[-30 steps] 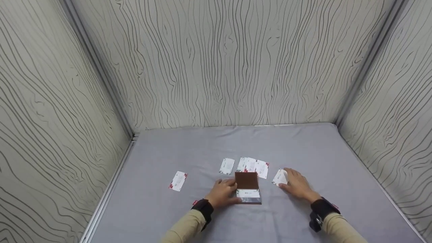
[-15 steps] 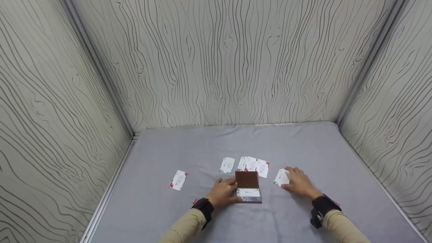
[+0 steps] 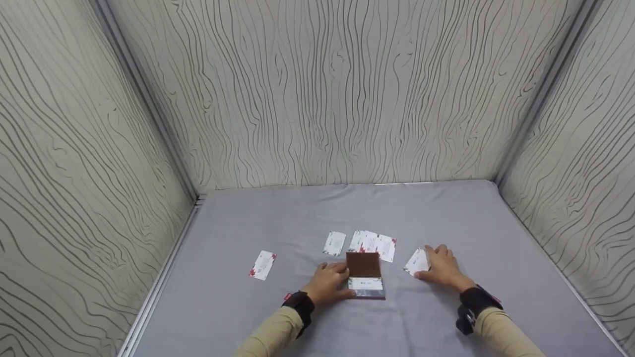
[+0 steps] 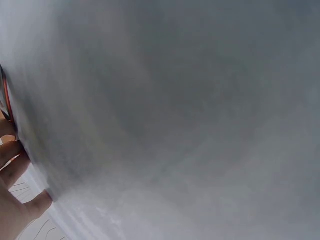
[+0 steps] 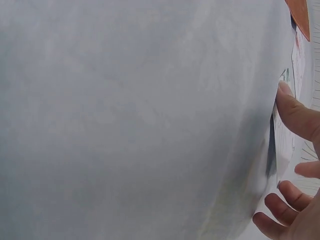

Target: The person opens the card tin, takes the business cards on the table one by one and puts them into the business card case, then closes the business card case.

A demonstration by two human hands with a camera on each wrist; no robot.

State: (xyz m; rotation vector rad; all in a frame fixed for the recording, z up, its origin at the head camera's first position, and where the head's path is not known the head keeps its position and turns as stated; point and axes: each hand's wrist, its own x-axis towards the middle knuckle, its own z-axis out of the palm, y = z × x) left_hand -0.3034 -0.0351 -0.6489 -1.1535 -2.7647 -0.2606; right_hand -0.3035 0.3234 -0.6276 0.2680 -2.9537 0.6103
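A small brown card case lies with its lid raised; a white card shows in its lower half. My left hand holds the case by its left side, thumb on the lower edge and fingers near the hinge. In the left wrist view only the case's reddish edge shows beside the fingers. To the right, my right hand pinches a white business card between thumb and index finger. That card, seen edge-on in the right wrist view, has the thumb over one end and the other fingers spread below.
Behind the case, overlapping white cards with red and green print lie on the grey cloth. One single card lies to their left, another card farther left. Wood-patterned panels enclose the table.
My right hand has shifted slightly to the right with the business card, which has turned a little. The left hand and the card case stay in place.
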